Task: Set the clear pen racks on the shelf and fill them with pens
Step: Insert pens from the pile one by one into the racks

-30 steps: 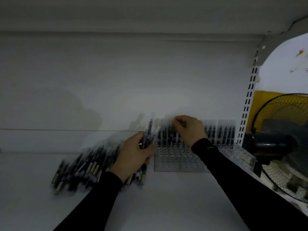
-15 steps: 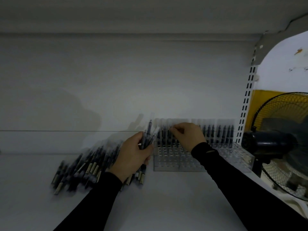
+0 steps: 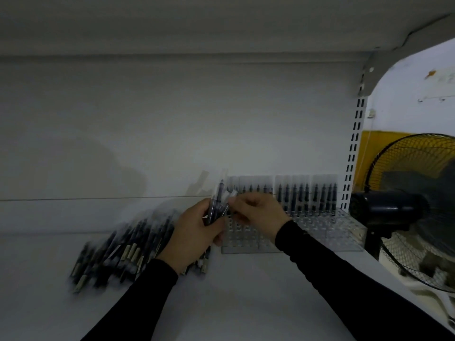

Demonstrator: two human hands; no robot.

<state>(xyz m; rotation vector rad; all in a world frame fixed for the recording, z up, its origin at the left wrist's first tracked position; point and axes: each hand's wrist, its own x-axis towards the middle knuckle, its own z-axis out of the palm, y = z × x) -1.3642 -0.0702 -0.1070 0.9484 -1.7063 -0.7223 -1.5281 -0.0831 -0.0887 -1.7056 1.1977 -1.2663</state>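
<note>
Clear pen racks [image 3: 317, 230] with grids of holes stand side by side on the white shelf [image 3: 246, 296], against the back wall. Their back row holds upright dark pens [image 3: 305, 196] with clear caps. My left hand [image 3: 194, 238] is shut on a small bundle of pens [image 3: 216, 203] just left of the racks. My right hand [image 3: 258, 216] has its fingertips pinched on the cap end of one pen of that bundle, in front of the left rack. A heap of loose pens [image 3: 118, 252] lies on the shelf to the left.
A shelf board [image 3: 197, 23] runs overhead. A slotted white upright [image 3: 353, 153] ends the shelf at the right. Beyond it a black fan [image 3: 416, 210] stands close to the right rack. Bare shelf surface lies in front of the racks.
My right hand has moved left and down from the rack's back row to the bundle in my left hand. The left hand has stayed put.
</note>
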